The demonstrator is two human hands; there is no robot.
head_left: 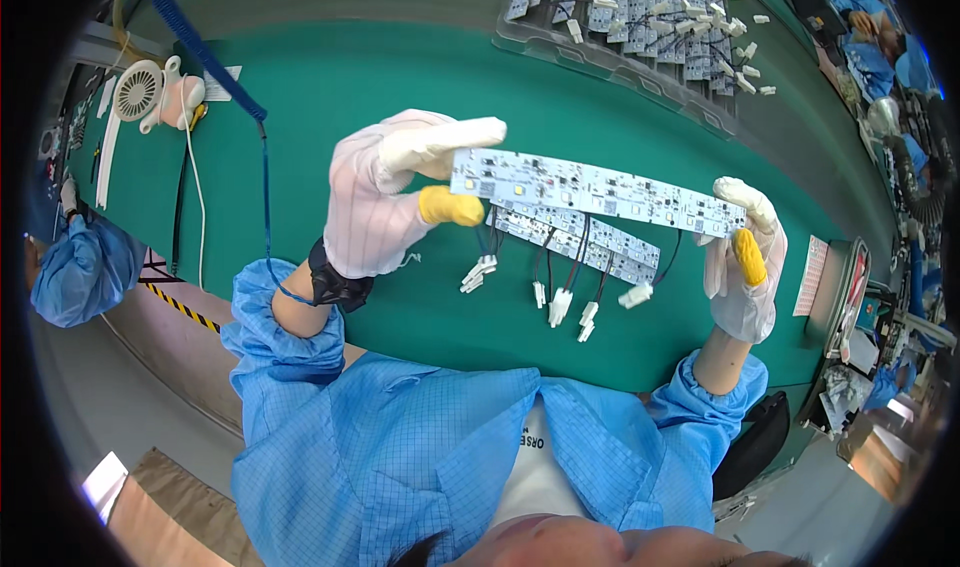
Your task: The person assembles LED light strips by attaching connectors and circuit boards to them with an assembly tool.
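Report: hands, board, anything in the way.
Left hand, right hand: holding opposite ends of long circuit board. Second board partly hidden by it. White plugs spread below.

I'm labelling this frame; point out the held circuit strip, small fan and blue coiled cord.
Held circuit strip (600, 190), head view: middle of face
Small fan (140, 91), head view: grille
Blue coiled cord (204, 53), head view: coils

rear circuit board (632, 255): partly hidden | tray (620, 71): top cut off | upper-right co-worker (872, 59): blurred

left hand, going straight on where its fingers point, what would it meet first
The upper board, whose end the left hand appears to grip; past that, probably the right hand, though depth is unclear.
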